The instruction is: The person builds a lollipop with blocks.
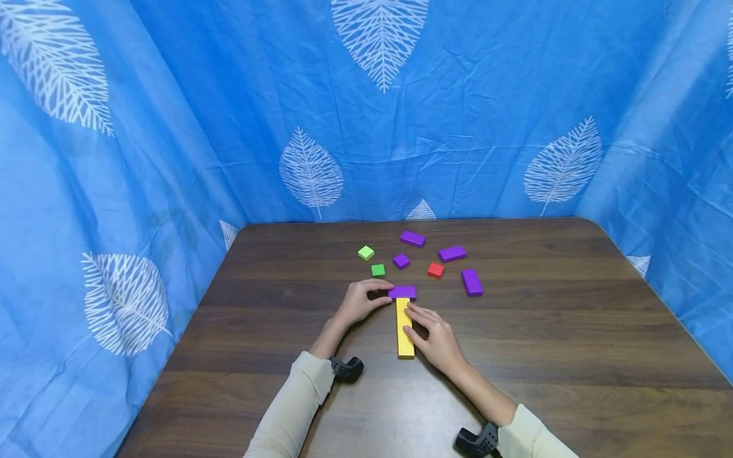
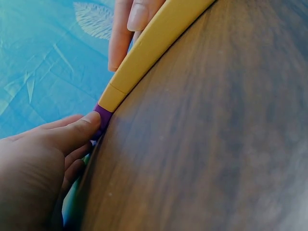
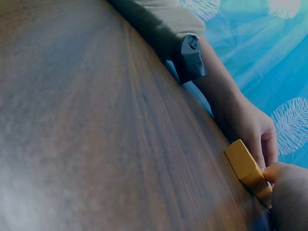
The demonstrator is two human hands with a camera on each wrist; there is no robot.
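While a purple block (image 1: 409,292) lay crosswise against the far end of two yellow blocks (image 1: 404,340), seven others lay loose beyond.
The T shape looked joined, so that part seemed done; two green blocks (image 1: 378,271), a red block (image 1: 435,271) and four more purple blocks (image 1: 452,254) lay scattered on the table's (image 1: 258,305) far side, apparently unused, though whether they belonged could not be told. The left hand (image 1: 357,302) pinched the purple block's left end, thumb near, fingers far; the right hand (image 1: 437,340) held thumb and fingers apart, tips touching the yellow blocks along their right side.
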